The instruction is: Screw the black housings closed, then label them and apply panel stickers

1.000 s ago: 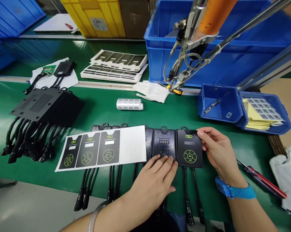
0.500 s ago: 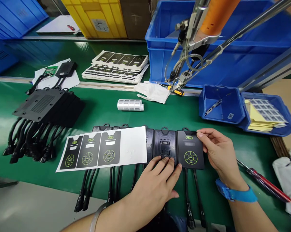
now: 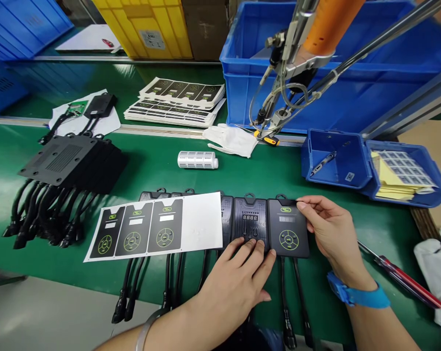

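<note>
My right hand [image 3: 330, 229] pinches the upper right corner of a black panel sticker [image 3: 289, 224], which covers the face of the rightmost controller. My left hand [image 3: 238, 273] lies with its fingers outstretched, their tips on the lower edge of the neighbouring controller [image 3: 250, 214] and reaching the stickered one. That neighbour has no sticker, and its digit display shows. Left of it, a white sheet [image 3: 202, 222] with three panel stickers lies across several more controllers, mostly hiding them. Black cables [image 3: 284, 302] hang from the controllers towards the bench's front edge.
Stacked controllers [image 3: 59, 156] stand at left. Behind are sticker sheets [image 3: 174, 112], a label roll [image 3: 197, 160] and a white glove [image 3: 231, 139]. A hanging orange tool [image 3: 332, 24] is overhead. Blue bins [image 3: 335, 158] and a screwdriver [image 3: 407, 278] are at right.
Both hands keep practically the same places. The sticker's right edge under my right fingers has shifted very slightly; otherwise the view barely differs.
</note>
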`<state>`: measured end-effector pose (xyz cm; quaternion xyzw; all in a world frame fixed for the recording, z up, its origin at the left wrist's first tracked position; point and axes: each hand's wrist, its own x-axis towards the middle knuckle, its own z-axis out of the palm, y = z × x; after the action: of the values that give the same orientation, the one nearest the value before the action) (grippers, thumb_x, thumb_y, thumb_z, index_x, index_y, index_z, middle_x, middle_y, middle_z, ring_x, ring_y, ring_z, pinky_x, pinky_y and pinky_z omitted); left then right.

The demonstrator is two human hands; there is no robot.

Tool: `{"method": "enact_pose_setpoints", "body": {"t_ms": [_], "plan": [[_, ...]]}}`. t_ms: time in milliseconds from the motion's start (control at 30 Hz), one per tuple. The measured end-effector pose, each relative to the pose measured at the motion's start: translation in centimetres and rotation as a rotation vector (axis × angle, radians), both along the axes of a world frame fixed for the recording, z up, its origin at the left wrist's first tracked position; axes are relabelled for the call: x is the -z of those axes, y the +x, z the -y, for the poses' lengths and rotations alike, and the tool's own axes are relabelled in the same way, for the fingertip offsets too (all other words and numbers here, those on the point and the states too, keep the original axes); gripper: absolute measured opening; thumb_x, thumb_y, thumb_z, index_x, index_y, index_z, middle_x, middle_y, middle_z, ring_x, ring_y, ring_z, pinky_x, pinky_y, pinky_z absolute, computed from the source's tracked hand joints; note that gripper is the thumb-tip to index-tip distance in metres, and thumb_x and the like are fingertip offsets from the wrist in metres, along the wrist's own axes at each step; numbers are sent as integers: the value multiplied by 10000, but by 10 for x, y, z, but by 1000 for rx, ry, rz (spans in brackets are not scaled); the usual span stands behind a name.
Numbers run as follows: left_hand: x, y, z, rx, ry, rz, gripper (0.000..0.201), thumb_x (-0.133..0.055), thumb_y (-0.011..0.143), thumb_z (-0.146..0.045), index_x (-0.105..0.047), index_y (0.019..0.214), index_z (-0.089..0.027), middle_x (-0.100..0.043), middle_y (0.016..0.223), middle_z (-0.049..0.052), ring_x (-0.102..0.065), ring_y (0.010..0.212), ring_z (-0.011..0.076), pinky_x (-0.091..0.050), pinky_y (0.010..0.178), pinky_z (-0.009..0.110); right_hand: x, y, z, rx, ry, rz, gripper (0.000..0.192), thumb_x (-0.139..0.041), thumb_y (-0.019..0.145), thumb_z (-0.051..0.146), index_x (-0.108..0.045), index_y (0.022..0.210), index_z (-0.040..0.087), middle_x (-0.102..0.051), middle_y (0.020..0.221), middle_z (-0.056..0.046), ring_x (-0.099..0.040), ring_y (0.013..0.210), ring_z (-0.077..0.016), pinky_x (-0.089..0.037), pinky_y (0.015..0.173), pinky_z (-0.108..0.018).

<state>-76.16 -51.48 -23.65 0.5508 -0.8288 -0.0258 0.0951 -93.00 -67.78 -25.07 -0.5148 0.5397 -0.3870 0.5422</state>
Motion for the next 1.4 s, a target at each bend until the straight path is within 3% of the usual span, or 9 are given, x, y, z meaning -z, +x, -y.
{"method": "enact_pose_setpoints", "body": {"t_ms": [467, 833, 1067, 1267, 1400], "plan": [[2, 1, 0, 5, 13, 2, 698, -643, 864, -575, -476, 1390, -147, -588, 1320, 104, -516, 1214, 264, -338, 1072, 406, 0, 0, -2, -11, -28, -101, 254, -792, 701, 408, -726, 838, 206, -587, 673, 19, -440, 523, -40, -318, 415, -151], [1, 1, -1, 2, 3, 4, 711, -666, 845, -572, -482, 1386, -149, -594, 1307, 104, -530, 1187, 264, -343, 1062, 401, 3, -1, -4, -14, -234, -367, 222, -702, 768, 404, -720, 879, 212, -602, 690, 15, -498, 610, -95, -417, 572, -248], [1, 0, -1, -2, 19, 9, 710, -676, 844, -556, -475, 1394, -155, -590, 1324, 94, -521, 1202, 254, -355, 1057, 400, 3, -1, -4, -14, -358, -444, 279, -685, 793, 381, -686, 1021, 220, -564, 680, 39, -490, 612, -95, -442, 621, -247], [-3, 1, 1, -7, 18, 11, 701, -694, 832, -550, -496, 1377, -155, -603, 1314, 103, -540, 1187, 258, -378, 1046, 396, 2, -12, 7, -193, -309, -451, 344, -674, 801, 457, -682, 1036, 206, -548, 742, 3, -494, 641, -113, -451, 561, -248], [0, -1, 2, -8, 20, 2, 698, -728, 812, -521, -509, 1362, -151, -615, 1295, 114, -560, 1170, 267, -404, 1032, 401, -5, -31, 8, -507, -320, -478, 730, -765, 701, 535, -548, 1337, 249, -533, 1000, -57, -514, 729, -132, -528, 579, -264]]}}
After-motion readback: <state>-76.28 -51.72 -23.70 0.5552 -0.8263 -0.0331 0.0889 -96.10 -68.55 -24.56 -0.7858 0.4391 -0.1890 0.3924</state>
